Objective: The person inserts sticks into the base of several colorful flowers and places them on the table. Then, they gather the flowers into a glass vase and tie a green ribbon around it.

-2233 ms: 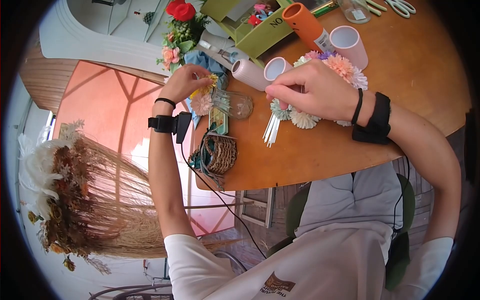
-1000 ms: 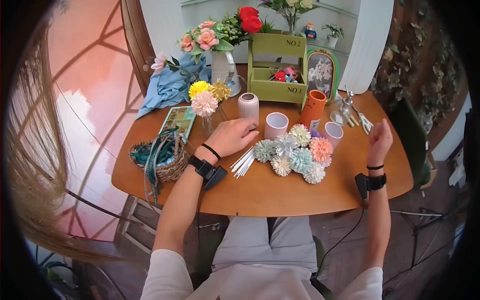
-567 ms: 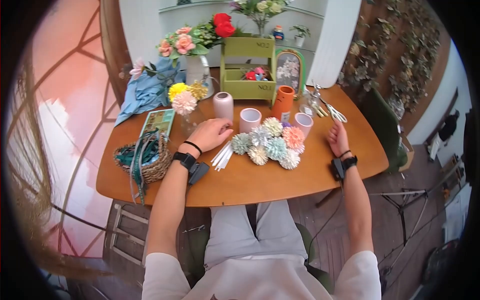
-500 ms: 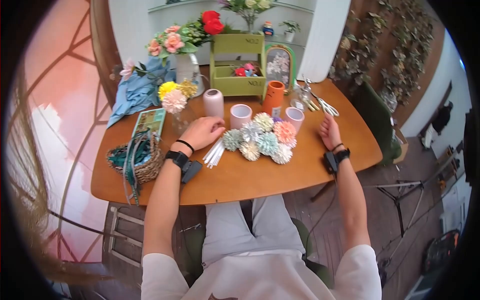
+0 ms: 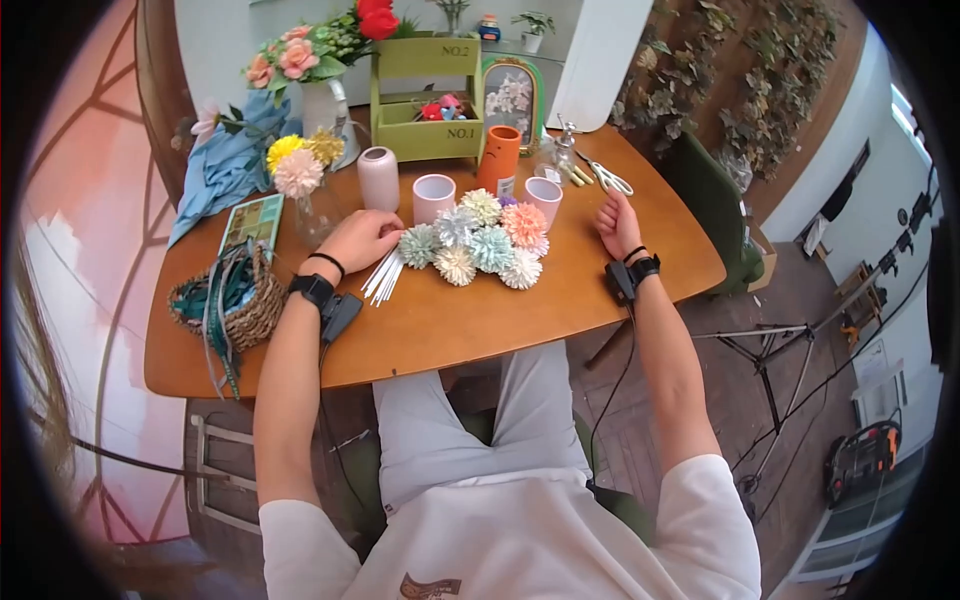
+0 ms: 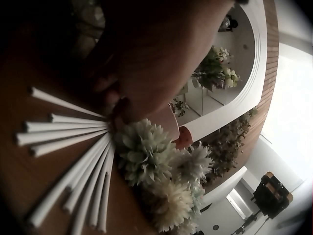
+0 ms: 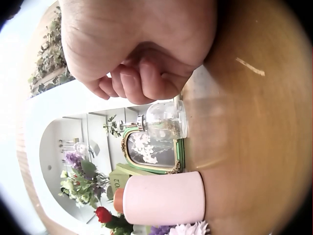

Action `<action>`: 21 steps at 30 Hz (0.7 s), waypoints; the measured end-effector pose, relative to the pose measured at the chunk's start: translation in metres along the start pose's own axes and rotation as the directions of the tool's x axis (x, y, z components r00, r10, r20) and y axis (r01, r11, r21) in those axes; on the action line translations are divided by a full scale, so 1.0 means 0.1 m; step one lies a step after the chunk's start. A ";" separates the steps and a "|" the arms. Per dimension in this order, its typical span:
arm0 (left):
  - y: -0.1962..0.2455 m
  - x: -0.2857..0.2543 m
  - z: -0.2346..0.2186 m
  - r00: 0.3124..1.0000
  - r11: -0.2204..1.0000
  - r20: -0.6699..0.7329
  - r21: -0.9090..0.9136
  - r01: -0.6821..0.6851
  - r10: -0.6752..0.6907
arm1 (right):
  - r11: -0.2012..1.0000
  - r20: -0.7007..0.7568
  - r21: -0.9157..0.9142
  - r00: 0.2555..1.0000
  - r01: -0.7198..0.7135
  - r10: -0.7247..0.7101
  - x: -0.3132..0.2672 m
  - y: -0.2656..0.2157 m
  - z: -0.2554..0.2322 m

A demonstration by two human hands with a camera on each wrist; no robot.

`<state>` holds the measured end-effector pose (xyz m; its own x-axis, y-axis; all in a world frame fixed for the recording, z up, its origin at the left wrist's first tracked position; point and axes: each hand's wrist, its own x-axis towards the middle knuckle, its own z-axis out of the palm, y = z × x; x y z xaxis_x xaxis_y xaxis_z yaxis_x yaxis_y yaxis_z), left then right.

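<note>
Left of the left hand (image 5: 358, 242), woven basket (image 5: 264, 312) of ribbons, perhaps parked aside to free the middle; that hand rests palm-down, fingers loosely bent, no grasp visible, though contact with the sticks can't be told; just right of it, white sticks (image 5: 383, 278) fanned, ends towards the person, probably for easy picking; between the hands, flower heads (image 5: 490, 249) heaped together, likely to stay within both hands' reach; right hand (image 5: 618, 225) idle, fingers loosely curled, nothing seen in it; scissors (image 5: 604, 174) just beyond, seemingly kept handy.
</note>
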<state>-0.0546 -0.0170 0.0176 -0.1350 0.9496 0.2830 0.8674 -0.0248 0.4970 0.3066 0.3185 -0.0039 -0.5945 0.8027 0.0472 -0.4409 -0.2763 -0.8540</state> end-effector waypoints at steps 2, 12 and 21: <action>-0.01 -0.01 0.01 1.000 1.000 -0.019 0.019 -0.018 0.019 | 1.000 -0.006 0.013 1.000 0.002 -0.002 0.01 0.01 -0.02; 0.00 -0.06 -0.02 0.999 0.994 -0.017 0.100 0.032 -0.031 | 0.999 -0.030 -0.037 0.999 0.027 -0.028 -0.02 -0.01 0.05; 0.12 -0.08 -0.17 0.936 0.931 0.211 0.299 0.211 -0.281 | 0.994 0.016 -0.099 0.999 0.045 -0.043 0.01 0.01 0.05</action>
<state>-0.0509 -0.0305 0.0349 -0.2684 0.9621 -0.0479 0.9219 0.2710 0.2768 0.3025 0.3161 -0.0025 -0.5858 0.8051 0.0926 -0.3985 -0.1866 -0.8980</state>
